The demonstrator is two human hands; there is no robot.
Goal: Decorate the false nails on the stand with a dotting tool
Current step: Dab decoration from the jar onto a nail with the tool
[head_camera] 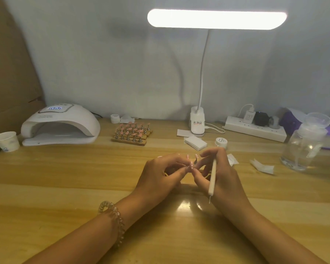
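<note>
Pinching job at table centre, read left to right: paper cup (5,141) and nail lamp (60,122) far left, idle. Wooden stand (129,143) just right of the lamp on the far side, with rows of pink false nails (131,129) on pegs, well apart from both hands. Left hand (160,176) has its fingers curled, pinching a dotted false nail (191,165) lifted off the stand; the exact contact is too small to tell. Right hand (225,180) meets it fingertip to fingertip, with the dotting tool (212,176) clamped along curled fingers and its metal tip pointing near, away from the nail. Polish jar (221,142) just beyond, glass bottle (303,149) far right.

Risks: fingertips crowd the white dots, so wet dots likely smear; the tiny nail could pop out of the pinch; the loosely tucked tool may slip or mark the table
</note>
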